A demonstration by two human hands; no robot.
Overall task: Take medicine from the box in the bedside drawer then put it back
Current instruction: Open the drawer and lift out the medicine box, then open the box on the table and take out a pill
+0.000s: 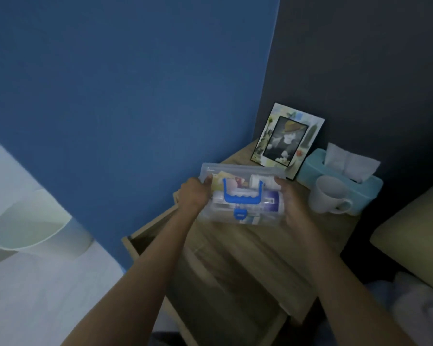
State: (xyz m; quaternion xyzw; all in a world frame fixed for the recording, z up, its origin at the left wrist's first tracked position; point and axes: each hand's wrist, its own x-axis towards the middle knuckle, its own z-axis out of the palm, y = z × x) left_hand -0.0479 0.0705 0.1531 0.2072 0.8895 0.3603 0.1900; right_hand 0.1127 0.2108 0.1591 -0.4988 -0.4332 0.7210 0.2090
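Note:
A clear plastic medicine box [243, 171] with a blue handle and blue latch is held over the wooden bedside table [318, 236]. My left hand [194, 196] grips its left end and my right hand [291, 199] grips its right end. Its lid is closed, and bottles and packets show through the plastic. The drawer [160, 236] below stands pulled out toward me, its inside mostly hidden by my left forearm.
On the tabletop stand a framed photo [288, 141], a teal tissue box [345, 178] and a white mug [329, 194]. A blue wall is on the left, a dark wall behind. A white bin [35, 228] sits at left, a bed edge [415, 233] at right.

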